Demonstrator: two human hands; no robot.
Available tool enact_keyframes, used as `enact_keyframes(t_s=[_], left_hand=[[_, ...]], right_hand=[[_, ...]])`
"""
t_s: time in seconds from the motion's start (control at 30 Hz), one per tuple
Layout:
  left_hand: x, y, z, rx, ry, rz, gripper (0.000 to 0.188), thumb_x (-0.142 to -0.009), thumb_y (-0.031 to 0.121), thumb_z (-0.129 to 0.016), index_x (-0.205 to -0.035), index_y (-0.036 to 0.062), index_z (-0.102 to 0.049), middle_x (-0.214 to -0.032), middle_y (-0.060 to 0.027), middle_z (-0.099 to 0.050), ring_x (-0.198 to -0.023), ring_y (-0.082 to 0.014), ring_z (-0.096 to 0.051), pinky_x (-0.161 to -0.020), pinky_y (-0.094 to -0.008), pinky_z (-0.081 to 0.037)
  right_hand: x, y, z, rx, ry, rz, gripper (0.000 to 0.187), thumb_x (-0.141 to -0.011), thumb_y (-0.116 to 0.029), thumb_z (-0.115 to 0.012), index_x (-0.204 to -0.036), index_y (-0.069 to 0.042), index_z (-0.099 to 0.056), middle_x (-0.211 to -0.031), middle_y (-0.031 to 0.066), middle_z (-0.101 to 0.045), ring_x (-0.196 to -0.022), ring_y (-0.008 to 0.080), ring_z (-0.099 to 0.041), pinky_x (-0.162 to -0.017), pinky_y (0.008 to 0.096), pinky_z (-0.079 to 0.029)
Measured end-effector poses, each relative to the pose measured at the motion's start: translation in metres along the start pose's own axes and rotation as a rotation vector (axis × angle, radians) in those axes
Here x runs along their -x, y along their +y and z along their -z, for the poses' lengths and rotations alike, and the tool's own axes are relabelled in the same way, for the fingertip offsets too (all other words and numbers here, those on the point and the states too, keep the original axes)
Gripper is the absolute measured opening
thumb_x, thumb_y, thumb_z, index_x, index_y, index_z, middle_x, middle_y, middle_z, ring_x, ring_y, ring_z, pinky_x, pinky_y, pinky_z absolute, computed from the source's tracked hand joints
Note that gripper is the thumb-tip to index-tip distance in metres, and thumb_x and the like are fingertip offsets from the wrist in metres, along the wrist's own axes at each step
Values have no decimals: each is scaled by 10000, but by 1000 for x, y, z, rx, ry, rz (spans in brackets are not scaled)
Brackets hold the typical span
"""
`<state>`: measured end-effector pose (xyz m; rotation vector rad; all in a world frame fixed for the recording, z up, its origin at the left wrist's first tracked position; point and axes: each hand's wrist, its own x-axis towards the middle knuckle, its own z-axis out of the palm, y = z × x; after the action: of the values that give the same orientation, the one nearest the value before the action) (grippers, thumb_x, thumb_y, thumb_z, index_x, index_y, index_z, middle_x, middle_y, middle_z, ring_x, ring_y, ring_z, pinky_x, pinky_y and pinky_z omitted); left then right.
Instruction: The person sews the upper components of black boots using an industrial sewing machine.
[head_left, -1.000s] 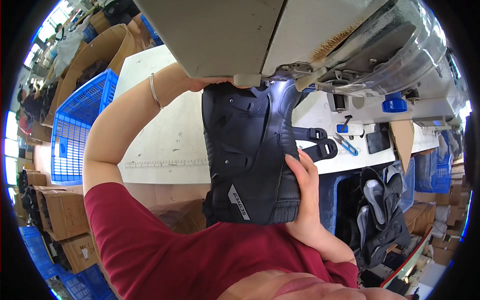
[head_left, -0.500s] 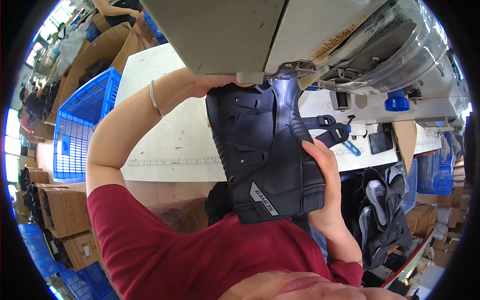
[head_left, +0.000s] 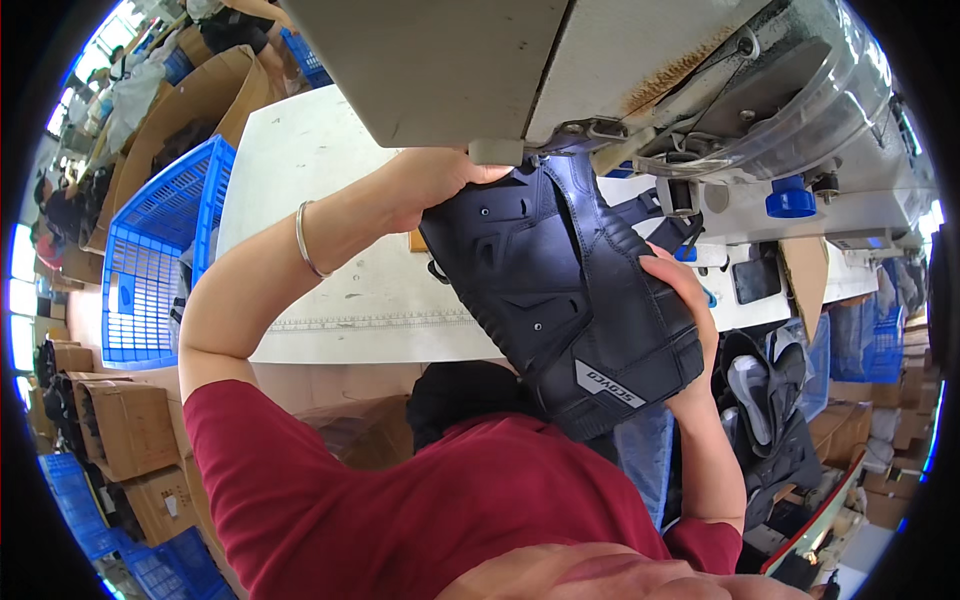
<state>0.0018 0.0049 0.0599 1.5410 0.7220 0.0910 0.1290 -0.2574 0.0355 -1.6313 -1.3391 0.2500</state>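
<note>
At a white table (head_left: 285,160), a black boot (head_left: 560,290) was gripped by, and basically between, left hand (head_left: 445,187) and right hand (head_left: 688,300).

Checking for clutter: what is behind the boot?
White table and ruler markings show at left; black straps poke out at right. What lies directly behind the boot is hidden.

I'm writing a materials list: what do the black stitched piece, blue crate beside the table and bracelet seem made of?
Black stitched piece: leather or synthetic leather, softly glossy, judging by its smooth sheen and seams. Blue crate: probably moulded plastic, smooth-looking, given its even colour and lattice walls. Bracelet: likely polished silvery metal, by its bright highlights.
</note>
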Motion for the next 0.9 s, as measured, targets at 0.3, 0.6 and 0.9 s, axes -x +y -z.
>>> enact_keyframes(t_s=[0.3,0.6,0.9], left_hand=[[-1,-4,1,-24,3,-21,437,-873,153,-616,-1287,74,-499,-1304,-123,-502,-1137,-214,-500,-958,-303,-438],[-3,-8,-3,214,19,-94,252,-780,114,-688,-1013,36,-631,-1001,-25,-600,-942,-136,-525,-857,-281,-429],[-15,-13,1,60,33,-103,315,-986,166,-373,-1239,25,-498,-1237,-113,-520,-1096,-183,-515,-962,-322,-425]], right_hand=[[-1,14,-5,42,45,107,461,-754,-67,-686,-1180,-7,-523,-1240,206,-521,-1181,299,-487,-998,377,-371],[-11,13,-1,-47,125,47,467,-676,-62,-724,-1116,-16,-578,-1154,177,-575,-1126,316,-537,-957,367,-403],[-22,11,3,-17,109,70,440,-703,-57,-694,-1123,-20,-568,-1142,156,-582,-1116,304,-539,-965,358,-393]])
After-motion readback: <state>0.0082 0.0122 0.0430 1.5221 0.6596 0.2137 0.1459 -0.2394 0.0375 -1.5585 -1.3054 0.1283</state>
